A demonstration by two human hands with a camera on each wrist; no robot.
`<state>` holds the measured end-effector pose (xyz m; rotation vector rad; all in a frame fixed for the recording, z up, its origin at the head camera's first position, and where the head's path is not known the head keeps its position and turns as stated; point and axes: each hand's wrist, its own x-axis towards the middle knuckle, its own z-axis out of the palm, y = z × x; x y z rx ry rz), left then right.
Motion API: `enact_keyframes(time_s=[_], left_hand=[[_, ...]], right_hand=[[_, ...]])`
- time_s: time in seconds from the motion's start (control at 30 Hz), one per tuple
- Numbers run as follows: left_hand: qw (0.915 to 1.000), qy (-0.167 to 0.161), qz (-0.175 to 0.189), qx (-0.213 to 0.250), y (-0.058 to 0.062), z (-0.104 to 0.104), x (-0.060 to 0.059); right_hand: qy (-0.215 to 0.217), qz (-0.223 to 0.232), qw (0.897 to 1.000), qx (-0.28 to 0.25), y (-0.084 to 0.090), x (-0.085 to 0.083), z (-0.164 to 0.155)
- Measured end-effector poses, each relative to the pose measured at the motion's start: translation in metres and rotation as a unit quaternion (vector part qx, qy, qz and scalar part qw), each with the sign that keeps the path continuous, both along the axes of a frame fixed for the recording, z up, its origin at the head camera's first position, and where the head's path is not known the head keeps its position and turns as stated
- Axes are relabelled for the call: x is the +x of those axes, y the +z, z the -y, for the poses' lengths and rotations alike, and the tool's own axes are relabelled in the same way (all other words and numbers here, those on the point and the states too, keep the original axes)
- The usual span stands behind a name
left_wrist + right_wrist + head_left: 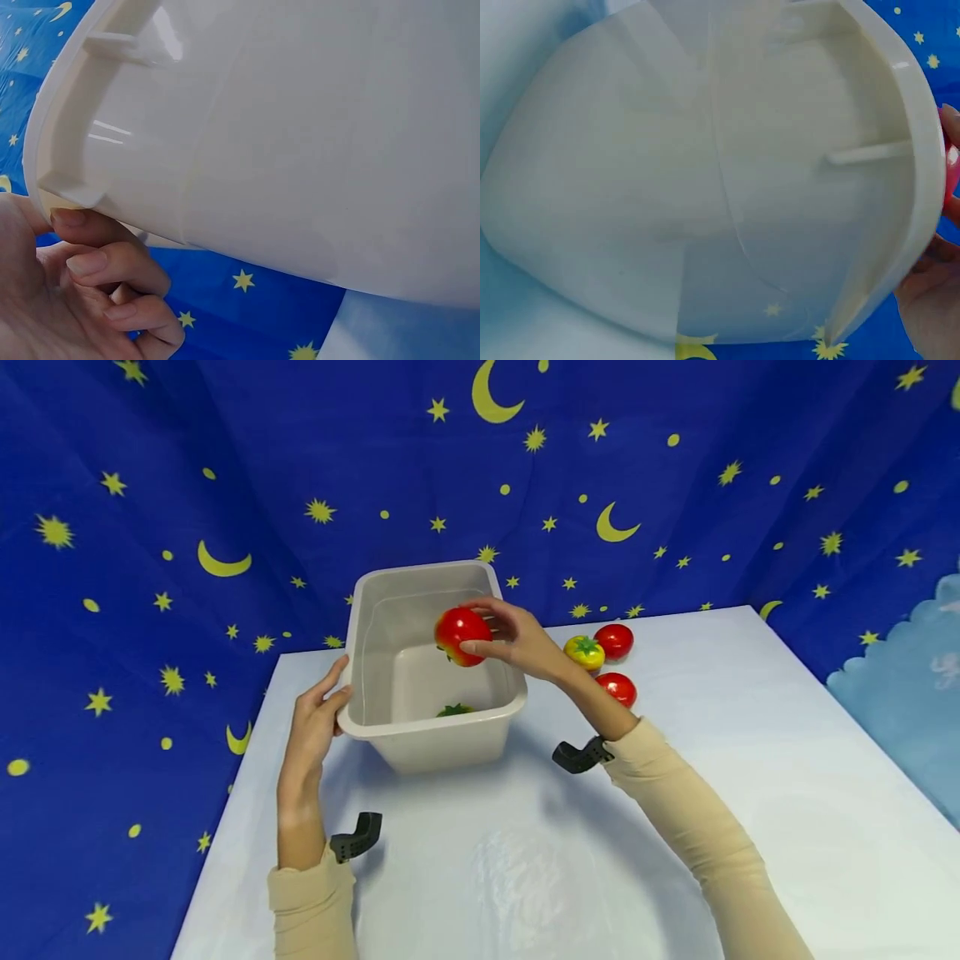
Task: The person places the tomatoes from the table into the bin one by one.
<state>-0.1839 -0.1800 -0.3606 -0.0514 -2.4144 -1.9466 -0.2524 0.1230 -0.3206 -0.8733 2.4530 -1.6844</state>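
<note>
Starry blue backdrop (375,460) – two red tomatoes (613,640), one yellow (584,652)

We're in a staged recording booth, not a lived-in room: a blue backdrop cloth (225,485) printed with yellow moons and stars wraps the scene from nine o'clock round to three, and a pale sheet covers the worktop (750,793) up to the cloth.

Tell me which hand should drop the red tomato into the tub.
Right. The right hand already grips the red tomato directly above the open beige tub, so it likely only needs to lower and release. The left hand is busy bracing the tub's rim.
</note>
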Motion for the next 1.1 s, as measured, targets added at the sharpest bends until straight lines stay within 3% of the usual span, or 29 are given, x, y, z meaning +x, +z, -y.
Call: enact_keyframes(time_s=[0.43, 0.73, 0.93, 1.1], left_hand=[[0.9998, 0.017, 0.003, -0.007, 0.002, -0.006, -0.002], [0.9996, 0.022, 0.009, -0.015, 0.001, -0.006, 0.0], [0.9996, 0.019, 0.011, -0.017, 0.0, -0.005, 0.001], [0.9996, 0.016, 0.008, -0.02, 0.0, -0.005, 0.001]], right_hand=[[0.029, -0.022, 0.998, 0.051, -0.003, -0.002, 0.01], [0.06, -0.041, 0.996, 0.058, -0.005, -0.001, 0.007], [0.021, -0.046, 0.996, 0.068, -0.01, 0.0, -0.003], [-0.032, -0.05, 0.997, 0.049, -0.011, 0.005, -0.031]])
